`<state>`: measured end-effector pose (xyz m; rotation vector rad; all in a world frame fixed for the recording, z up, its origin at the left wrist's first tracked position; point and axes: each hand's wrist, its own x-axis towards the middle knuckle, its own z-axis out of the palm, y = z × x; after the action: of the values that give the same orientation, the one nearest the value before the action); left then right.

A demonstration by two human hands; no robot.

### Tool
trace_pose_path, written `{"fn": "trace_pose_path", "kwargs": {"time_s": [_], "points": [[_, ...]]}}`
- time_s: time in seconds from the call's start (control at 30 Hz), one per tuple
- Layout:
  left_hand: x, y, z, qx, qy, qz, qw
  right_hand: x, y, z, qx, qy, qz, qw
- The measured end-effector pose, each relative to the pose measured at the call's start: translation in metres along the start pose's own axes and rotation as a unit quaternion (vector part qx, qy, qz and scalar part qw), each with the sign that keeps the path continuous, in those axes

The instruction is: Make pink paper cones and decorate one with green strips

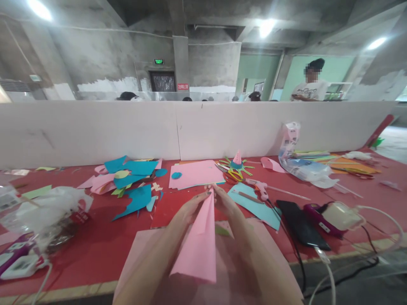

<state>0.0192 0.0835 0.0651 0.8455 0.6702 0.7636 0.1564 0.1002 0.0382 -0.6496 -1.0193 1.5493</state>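
Note:
Between my two hands is a pink paper cone (203, 237), its narrow tip pointing away and its wide end toward me. My left hand (197, 202) pinches the tip from the left side. From the right, my right hand (221, 195) has its fingers closed on the same tip. Under my forearms lies a large pink sheet (143, 245), with a small green scrap (221, 231) on it. Beyond the tip is a stack of pink paper (197, 171) bearing blue paper circles (176, 175).
Blue and pink scraps (136, 169) lie left. To the right are a light blue sheet (254, 207), a pink glue gun (262, 190), scissors (233, 174), a black phone (302, 224) and cables. A small pink cone on green spokes (238, 163) stands near the white partition (127, 131).

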Motion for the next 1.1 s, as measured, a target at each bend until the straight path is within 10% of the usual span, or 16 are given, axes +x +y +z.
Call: {"fn": "trace_pose_path", "kwargs": {"time_s": [0.53, 1.1], "points": [[-0.002, -0.023, -0.011, 0.000, -0.088, 0.000, 0.996, -0.010, 0.015, -0.006, 0.025, -0.067, 0.104, 0.992], [0.003, -0.028, -0.016, 0.013, -0.048, 0.013, 0.999, -0.008, 0.019, -0.003, 0.020, -0.043, 0.124, 0.991]]}}
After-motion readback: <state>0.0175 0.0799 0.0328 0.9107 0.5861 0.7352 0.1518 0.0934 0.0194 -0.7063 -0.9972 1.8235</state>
